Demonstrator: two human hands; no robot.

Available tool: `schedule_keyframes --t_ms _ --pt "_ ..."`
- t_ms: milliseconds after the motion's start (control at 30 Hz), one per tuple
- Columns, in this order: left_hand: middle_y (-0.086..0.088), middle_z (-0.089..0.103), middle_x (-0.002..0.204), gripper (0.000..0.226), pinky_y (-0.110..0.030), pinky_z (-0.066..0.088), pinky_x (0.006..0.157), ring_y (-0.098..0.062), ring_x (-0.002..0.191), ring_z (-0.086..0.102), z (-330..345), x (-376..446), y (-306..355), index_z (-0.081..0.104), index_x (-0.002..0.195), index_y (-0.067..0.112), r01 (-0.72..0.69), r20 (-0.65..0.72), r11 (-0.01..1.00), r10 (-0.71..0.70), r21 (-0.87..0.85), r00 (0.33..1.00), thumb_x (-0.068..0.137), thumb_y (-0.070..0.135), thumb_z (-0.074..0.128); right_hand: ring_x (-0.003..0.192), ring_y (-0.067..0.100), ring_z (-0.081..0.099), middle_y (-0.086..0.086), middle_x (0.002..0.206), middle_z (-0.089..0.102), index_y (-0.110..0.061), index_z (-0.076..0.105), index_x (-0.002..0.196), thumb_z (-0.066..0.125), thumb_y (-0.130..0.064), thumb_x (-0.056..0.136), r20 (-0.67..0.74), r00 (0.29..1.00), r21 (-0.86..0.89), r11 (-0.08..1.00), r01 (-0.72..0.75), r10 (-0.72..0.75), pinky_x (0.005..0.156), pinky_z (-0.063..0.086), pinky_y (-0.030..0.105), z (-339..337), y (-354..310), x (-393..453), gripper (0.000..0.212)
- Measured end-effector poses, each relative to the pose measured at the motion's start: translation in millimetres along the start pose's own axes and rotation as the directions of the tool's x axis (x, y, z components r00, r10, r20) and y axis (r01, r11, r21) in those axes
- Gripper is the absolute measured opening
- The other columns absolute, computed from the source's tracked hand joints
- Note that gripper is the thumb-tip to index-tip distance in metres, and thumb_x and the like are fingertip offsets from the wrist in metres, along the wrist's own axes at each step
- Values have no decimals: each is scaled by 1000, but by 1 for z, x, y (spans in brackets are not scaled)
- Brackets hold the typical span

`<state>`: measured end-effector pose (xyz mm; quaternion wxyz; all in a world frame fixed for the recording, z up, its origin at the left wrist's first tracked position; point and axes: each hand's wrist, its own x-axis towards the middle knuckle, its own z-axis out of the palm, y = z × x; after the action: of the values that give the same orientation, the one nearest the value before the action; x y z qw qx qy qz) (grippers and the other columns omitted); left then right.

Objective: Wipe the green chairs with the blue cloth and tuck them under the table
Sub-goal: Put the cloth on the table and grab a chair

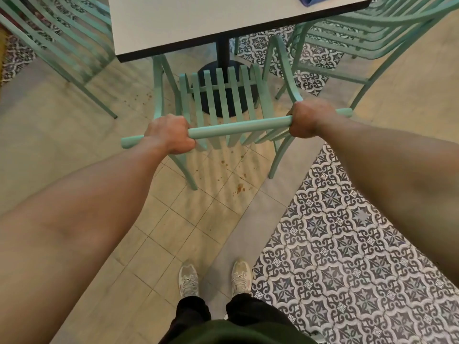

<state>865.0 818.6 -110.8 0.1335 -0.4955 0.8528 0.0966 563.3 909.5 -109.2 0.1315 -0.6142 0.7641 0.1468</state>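
- The left hand [171, 135] is wrapped round the top rail [236, 126] of the middle green chair [223, 95], towards the rail's left end; the right hand [304, 119] is wrapped round the same rail towards its right end; the two hands sit well apart, which should keep the chair square as it is steered.
- That chair faces the near edge of the table [198, 23]; the front of its seat slats already lies under that edge, close to the black pedestal [224, 53], while the backrest and rear legs stand out over the floor [173, 219]; judging from this, the tucking step is in hand and the seat is only partly under.
- The blue cloth [306, 0] lies on the tabletop at its far right corner, free of both hands; parked there, it leaves both hands for the chair; whether this chair has been wiped cannot be told.
- A second green chair [62, 45] stands off the table's left edge and a third green chair [367, 38] off its right edge; both appear to stand out from the table, so more tucking probably remains.
- The floor beneath the held chair shows brown spots; the person's shoes [214, 278] stand just behind it, centred on the rail, a stance suited to a straight push.
- The likely snag: the chair's curved arms [283, 68] may catch the tabletop's edge.
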Motion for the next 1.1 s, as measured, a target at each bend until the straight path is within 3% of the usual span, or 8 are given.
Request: schedule_keyframes --t_ms 733,800,867,933,967,1033,1100 --pt "-1 55 75 34 -35 46 69 -21 76 55 -5 22 -1 67 111 22 23 -31 998 -21 56 999 84 40 59 71 25 58 1 77 59 -28 68 101 53 -31 74 -9 1000 -29 1000 6 -7 63 44 32 -6 9 20 31" --pt "-1 57 81 37 -37 45 71 -22 79 55 -3 20 1 65 115 24 30 -58 999 -29 31 998 82 38 59 78 26 59 2 82 60 -27 65 104 51 -31 74 -40 999 -35 999 -30 28 77 48 40 -3 4 16 33" --pt "-6 58 108 58 -49 45 90 -29 100 54 4 20 4 54 129 20 62 -150 998 -59 16 987 75 37 64 105 34 54 10 109 60 -23 53 120 53 -31 72 -175 971 -9 985 -170 166 100 32 60 11 0 13 48" --pt "-16 38 143 86 -62 21 112 -37 132 35 12 17 11 33 144 17 130 -256 992 -128 -8 958 70 36 71 132 42 32 23 141 38 -16 31 139 58 -30 74 -263 890 171 926 -336 372 107 13 68 27 -8 4 72" --pt "-19 24 153 96 -64 9 113 -39 142 21 18 11 16 21 148 17 137 -278 991 -134 -11 951 69 35 72 140 43 19 24 151 23 -14 18 145 58 -28 77 -261 866 255 896 -364 426 109 7 67 34 -13 -5 80" --pt "-20 0 161 104 -66 1 114 -39 148 0 33 -4 34 4 153 16 50 -300 998 -36 38 953 71 32 67 146 39 -2 18 159 -1 -13 -1 151 51 -24 83 -258 859 336 875 -349 442 112 3 64 51 -22 -27 85" --pt "-22 -11 160 105 -67 1 114 -41 147 -9 49 -22 63 -4 154 10 -88 -280 988 120 124 952 72 29 59 146 38 -2 14 160 -9 -12 -7 151 48 -23 85 -210 873 378 860 -343 440 114 10 61 64 -25 -51 87"
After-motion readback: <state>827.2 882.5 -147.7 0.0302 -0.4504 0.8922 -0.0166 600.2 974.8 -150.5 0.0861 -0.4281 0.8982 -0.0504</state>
